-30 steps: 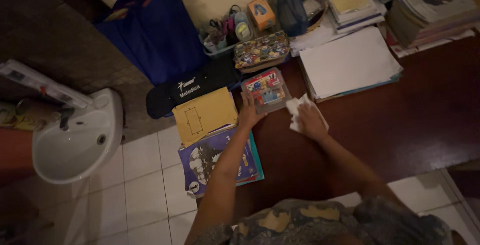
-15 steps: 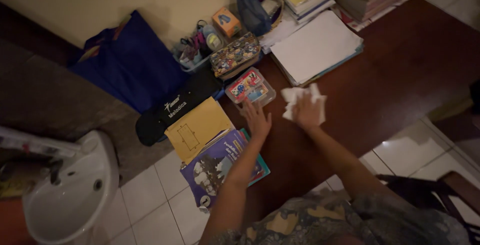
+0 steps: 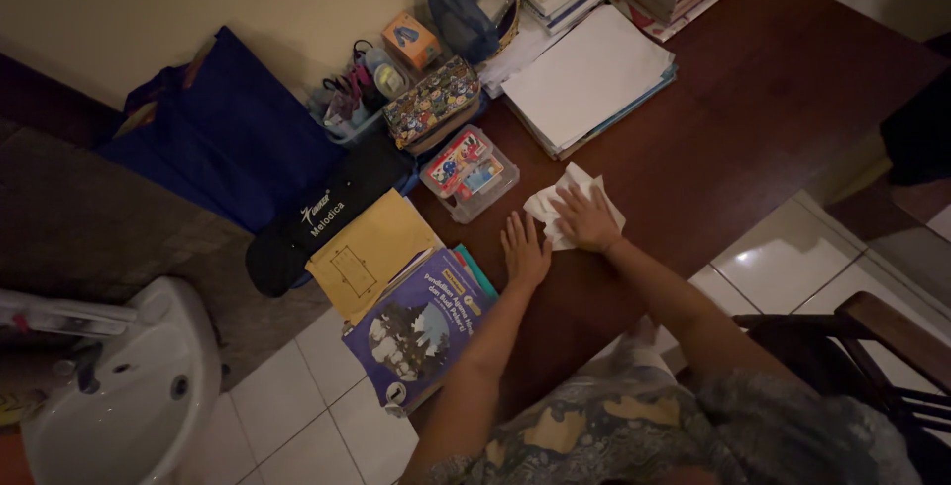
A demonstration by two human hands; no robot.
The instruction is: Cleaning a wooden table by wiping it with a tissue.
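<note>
While my right hand presses flat with fingers spread on a crumpled white cloth, that cloth lies on the dark wooden table. My left hand rests just beside it, palm down, fingers loosely splayed, holding nothing. Near them sits a clear plastic box; a blue book overhangs the table's edge.

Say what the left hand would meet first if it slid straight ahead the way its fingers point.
Most likely the clear plastic box: the left hand lies flat on the table, fingers pointing toward it, with bare wood between.
</note>
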